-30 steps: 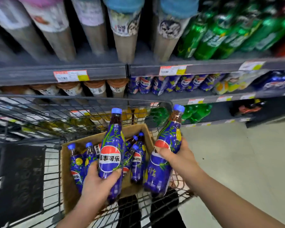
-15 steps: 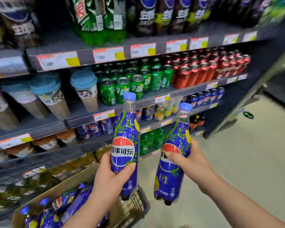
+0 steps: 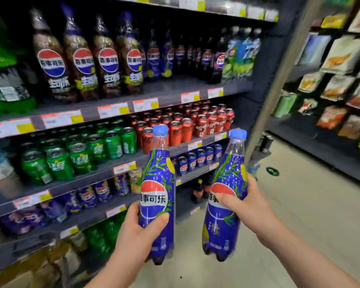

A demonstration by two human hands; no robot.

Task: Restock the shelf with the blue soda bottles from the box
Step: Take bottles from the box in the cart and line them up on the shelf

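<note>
The person's left hand (image 3: 136,235) has its grip clamped round the lower half of a blue plastic soda bottle with a red, white and blue roundel and a blue cap (image 3: 158,173). The thumb lies across the front just under the roundel, and the fingers wrap out of sight behind. That bottle stands upright in the air, its base clear of everything. Its cap is level with the row of red drink cans (image 3: 187,125) behind it.

The right hand (image 3: 250,210) has its grip closed on a second blue plastic soda bottle of the same kind (image 3: 230,173). It is taken at mid-height from the right side, with the thumb pressed over the roundel and the fingers curled round the back. This one tilts a little, its cap leaning to the right. The two bottles hang side by side, near each other but apart. Both are in front of the grey metal shelving (image 3: 166,100) and rest on no shelf.

The upper shelf carries tall dark cola bottles (image 3: 79,59). Further along it are blue-labelled bottles (image 3: 166,57), too blurred to read. One level down, green drink cans (image 3: 79,154) sit to the left of the red ones, and below those is a row of small blue cans (image 3: 197,157). A pale floor (image 3: 299,215) shows under the right arm, and across the aisle stands a rack of snack bags (image 3: 341,59).
</note>
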